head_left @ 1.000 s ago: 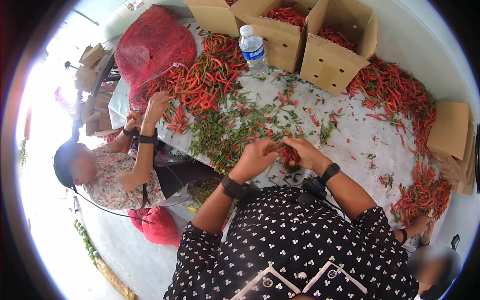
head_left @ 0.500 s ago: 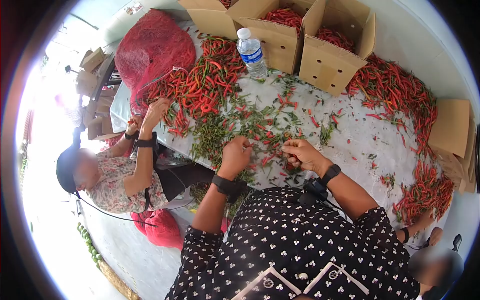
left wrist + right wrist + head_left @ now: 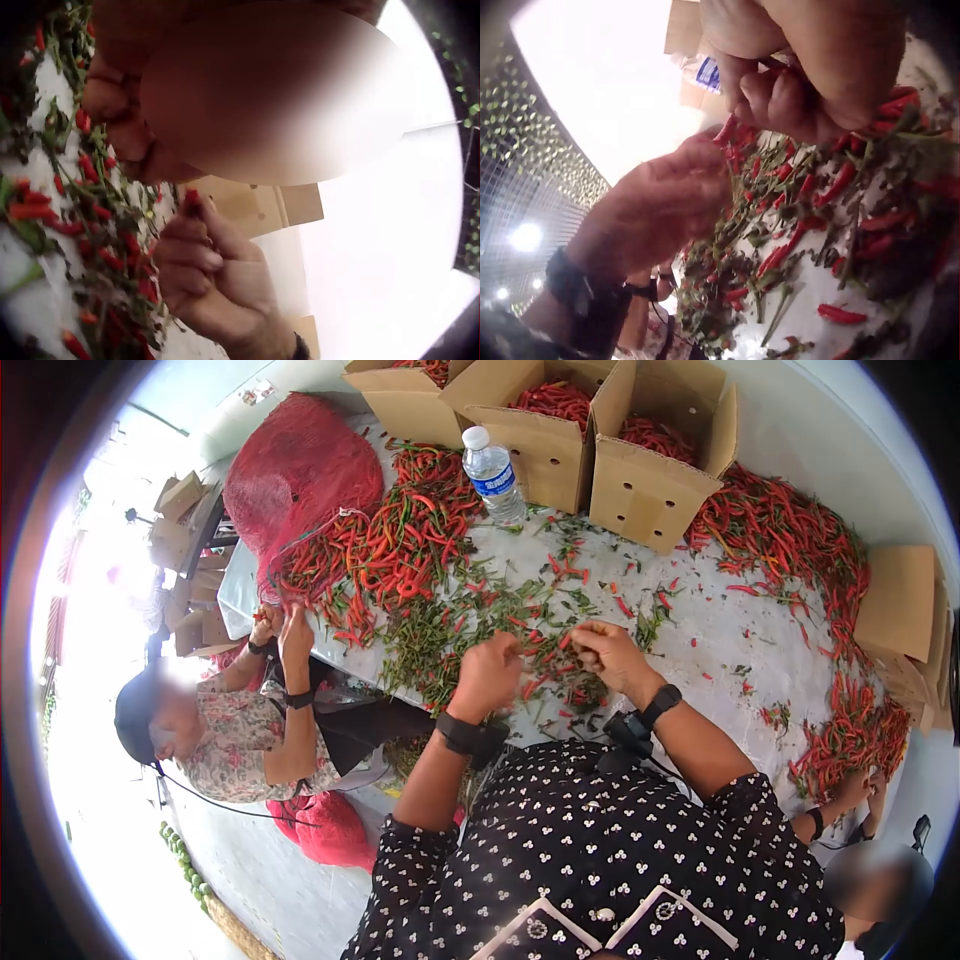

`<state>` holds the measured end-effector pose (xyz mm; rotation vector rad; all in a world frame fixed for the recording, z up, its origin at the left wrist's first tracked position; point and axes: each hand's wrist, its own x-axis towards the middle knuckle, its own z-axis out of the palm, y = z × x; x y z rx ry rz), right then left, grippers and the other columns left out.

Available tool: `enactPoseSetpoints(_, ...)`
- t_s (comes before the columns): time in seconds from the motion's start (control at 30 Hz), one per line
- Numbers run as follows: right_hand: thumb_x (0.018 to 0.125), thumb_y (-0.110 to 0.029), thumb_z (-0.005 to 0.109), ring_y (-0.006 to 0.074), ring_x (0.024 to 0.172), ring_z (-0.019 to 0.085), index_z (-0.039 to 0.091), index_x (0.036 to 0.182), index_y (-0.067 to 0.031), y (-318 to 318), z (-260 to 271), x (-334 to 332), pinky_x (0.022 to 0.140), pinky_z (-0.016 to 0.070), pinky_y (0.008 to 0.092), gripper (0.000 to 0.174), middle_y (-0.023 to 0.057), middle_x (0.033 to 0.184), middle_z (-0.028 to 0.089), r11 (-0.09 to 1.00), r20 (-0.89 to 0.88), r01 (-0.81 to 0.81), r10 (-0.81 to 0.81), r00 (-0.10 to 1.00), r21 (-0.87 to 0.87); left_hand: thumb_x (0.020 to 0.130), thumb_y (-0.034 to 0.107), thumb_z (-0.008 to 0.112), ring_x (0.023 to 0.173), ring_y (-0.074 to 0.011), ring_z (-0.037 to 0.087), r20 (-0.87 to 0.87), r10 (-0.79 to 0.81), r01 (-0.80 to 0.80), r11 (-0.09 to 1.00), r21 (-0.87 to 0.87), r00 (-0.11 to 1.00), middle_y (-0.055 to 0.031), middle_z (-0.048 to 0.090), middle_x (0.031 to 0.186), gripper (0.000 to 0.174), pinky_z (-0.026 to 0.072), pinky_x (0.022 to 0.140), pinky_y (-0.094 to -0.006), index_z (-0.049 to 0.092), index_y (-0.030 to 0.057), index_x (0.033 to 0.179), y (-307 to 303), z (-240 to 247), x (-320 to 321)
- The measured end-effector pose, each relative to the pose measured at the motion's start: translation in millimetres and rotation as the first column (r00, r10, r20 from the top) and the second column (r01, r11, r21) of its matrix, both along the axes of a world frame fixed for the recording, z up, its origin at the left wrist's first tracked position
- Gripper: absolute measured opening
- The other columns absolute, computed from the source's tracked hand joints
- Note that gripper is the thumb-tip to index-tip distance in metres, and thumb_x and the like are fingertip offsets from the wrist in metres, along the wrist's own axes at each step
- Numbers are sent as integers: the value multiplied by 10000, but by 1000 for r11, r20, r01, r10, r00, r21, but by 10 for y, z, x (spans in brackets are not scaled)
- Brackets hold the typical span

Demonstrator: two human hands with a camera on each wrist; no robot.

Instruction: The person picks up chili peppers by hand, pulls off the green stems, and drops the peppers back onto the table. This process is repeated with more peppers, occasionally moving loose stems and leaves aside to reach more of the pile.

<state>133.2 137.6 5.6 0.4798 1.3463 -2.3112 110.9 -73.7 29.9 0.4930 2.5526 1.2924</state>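
My right hand (image 3: 610,658) pinches a small red chili (image 3: 565,642) between thumb and fingertips; in the left wrist view the red piece (image 3: 193,201) stands up from the fingertips of the right hand (image 3: 217,281). My left hand (image 3: 488,678) is held just to the left, fingers bent, a small gap away in the head view. Whether the left hand holds anything is hidden. In the right wrist view the chili (image 3: 726,129) lies between the right hand (image 3: 802,67) and the left hand (image 3: 660,202). Below both hands are green stems (image 3: 420,650) and scattered red chilies.
A water bottle (image 3: 495,485) stands before cardboard boxes (image 3: 650,495) of chilies. A red mesh bag (image 3: 300,480) and a chili heap (image 3: 400,540) lie at the left, another heap (image 3: 790,525) at the right. One person (image 3: 245,735) works at the left, another at lower right.
Both hands were together over a bunch of chilies, then parted; the bunch is no longer in them. The left hand has since moved slightly right, nearer the right hand, which has risen slightly.
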Motion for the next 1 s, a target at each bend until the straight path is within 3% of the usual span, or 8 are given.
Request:
enactPoseSetpoints(0.07,849,-115,557,55,518,409,557,881,-60,119,16,9,427,284,193,64,9,676,513,989,6,62,-62,998,-135,720,111,573,697,-342,589,-260,38,-99,970,-224,965,-142,593,798,142,474,623,-405,592,39,841,-28,-46,-90)
enactPoseSetpoints(0.33,868,-190,525,111,613,551,566,899,-56,98,7,100,460,379,215,144,40,751,578,949,42,-36,52,998,-312,736,148,585,720,-351,581,-272,-108,-9,918,-396,956,-152,558,889,120,457,623,-439,572,38,781,215,-211,-189)
enactPoseSetpoints(0.43,853,-191,584,94,649,580,573,978,-39,21,17,90,485,422,217,198,18,775,596,996,14,-83,82,997,23,739,140,594,721,-356,582,-292,-126,64,975,-213,948,-161,577,849,115,461,617,-435,557,33,759,172,-176,-133)
enactPoseSetpoints(0.6,819,-153,626,71,631,554,585,968,-30,-92,-18,24,484,396,193,198,6,777,593,977,-24,-191,194,981,92,760,109,579,657,-358,569,-53,-124,123,992,-15,991,-174,567,685,126,439,594,-416,559,2,823,233,98,57)
enactPoseSetpoints(0.7,790,-155,649,88,631,556,606,915,-22,-141,-64,21,493,403,218,188,13,741,598,970,-47,-193,202,978,145,767,114,570,657,-361,570,-42,-117,114,991,-72,992,-183,567,678,115,437,587,-424,557,4,799,223,82,71)
enactPoseSetpoints(0.77,763,-162,664,109,608,552,613,859,-8,-173,-199,8,511,421,255,188,21,700,594,851,-299,-54,242,923,522,753,102,563,647,-364,572,-95,-99,89,991,-103,991,-183,568,661,103,444,581,-429,562,4,784,256,5,64)
enactPoseSetpoints(0.87,744,-156,665,121,574,530,606,819,9,-201,38,13,534,437,279,191,23,659,580,659,-511,208,308,802,723,727,96,567,641,-362,578,-209,-110,47,958,-282,972,-175,573,668,86,457,578,-432,565,13,754,374,32,8)
enactPoseSetpoints(1.0,760,-148,621,105,535,501,598,794,7,-99,198,-23,507,415,263,161,24,638,579,774,-538,240,150,829,586,698,125,609,659,-350,584,-287,-13,-88,938,-336,958,-140,578,776,93,474,582,-428,575,51,743,422,-121,-315)
